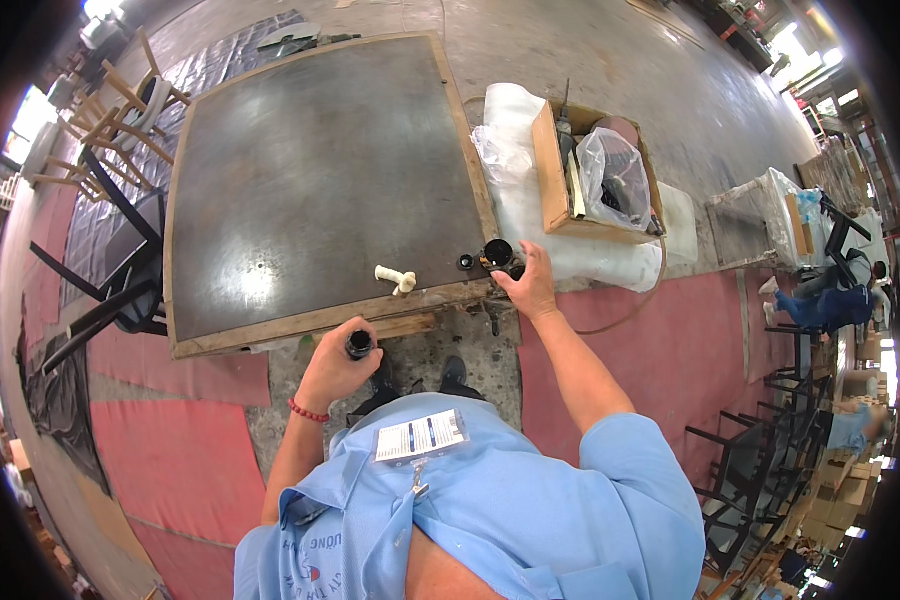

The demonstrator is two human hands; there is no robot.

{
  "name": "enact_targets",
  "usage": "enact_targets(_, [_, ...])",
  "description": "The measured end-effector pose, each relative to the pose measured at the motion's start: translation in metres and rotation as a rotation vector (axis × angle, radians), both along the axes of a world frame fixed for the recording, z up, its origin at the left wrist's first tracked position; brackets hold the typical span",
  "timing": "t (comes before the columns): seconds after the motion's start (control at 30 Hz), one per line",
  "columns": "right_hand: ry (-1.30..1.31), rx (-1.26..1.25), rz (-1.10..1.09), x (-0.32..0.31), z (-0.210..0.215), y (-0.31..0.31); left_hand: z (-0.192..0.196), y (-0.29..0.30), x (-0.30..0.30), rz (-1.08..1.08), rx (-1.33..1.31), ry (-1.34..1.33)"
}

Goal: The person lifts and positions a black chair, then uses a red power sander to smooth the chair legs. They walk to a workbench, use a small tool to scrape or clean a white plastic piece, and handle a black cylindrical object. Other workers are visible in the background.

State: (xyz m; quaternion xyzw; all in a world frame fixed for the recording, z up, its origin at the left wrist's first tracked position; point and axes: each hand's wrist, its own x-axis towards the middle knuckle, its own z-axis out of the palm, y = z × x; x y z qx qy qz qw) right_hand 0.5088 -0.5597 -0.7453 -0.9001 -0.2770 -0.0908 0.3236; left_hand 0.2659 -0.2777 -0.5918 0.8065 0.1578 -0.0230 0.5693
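Note:
My left hand is wrapped round a small dark bottle, its round open top facing up, just off the near edge of the table. At the table's near right corner, my right hand curls its thumb and fingers about a small dark container, which is partly hidden. Right beside it stands a black round cup with a dark inside. A small black cap lies to the left of the cup. Farther left, a crumpled cream-white cloth rests on the dark tabletop.
A cardboard box with tools and a plastic bag stands on white wrapping right of the table. A thin hose curves below it. Black chairs stand left; more chairs and a person are at right.

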Motion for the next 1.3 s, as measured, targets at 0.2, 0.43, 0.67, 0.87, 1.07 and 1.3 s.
enact_targets(0.2, [0.316, 0.181, -0.193, -0.016, -0.046, 0.021, 0.002, -0.004, 0.001, 0.054, 0.004, -0.013])
enact_targets(0.43, [0.372, 0.265, -0.407, -0.020, -0.069, 0.051, 0.011, -0.011, 0.003, 0.033, 0.018, -0.007])
enact_targets(0.67, [0.442, 0.344, -0.186, -0.025, -0.010, 0.029, -0.007, -0.017, 0.005, 0.022, -0.001, -0.066])
enact_targets(0.87, [0.630, 0.565, 0.256, -0.057, 0.101, 0.012, -0.013, -0.021, 0.017, -0.166, 0.056, -0.004])
enact_targets(1.07, [0.560, 0.322, 0.482, -0.073, 0.176, 0.006, -0.004, -0.028, 0.028, -0.289, 0.082, -0.037])
enact_targets(1.3, [0.561, 0.210, 0.567, -0.079, 0.201, 0.011, -0.005, -0.033, 0.031, -0.283, -0.020, -0.153])
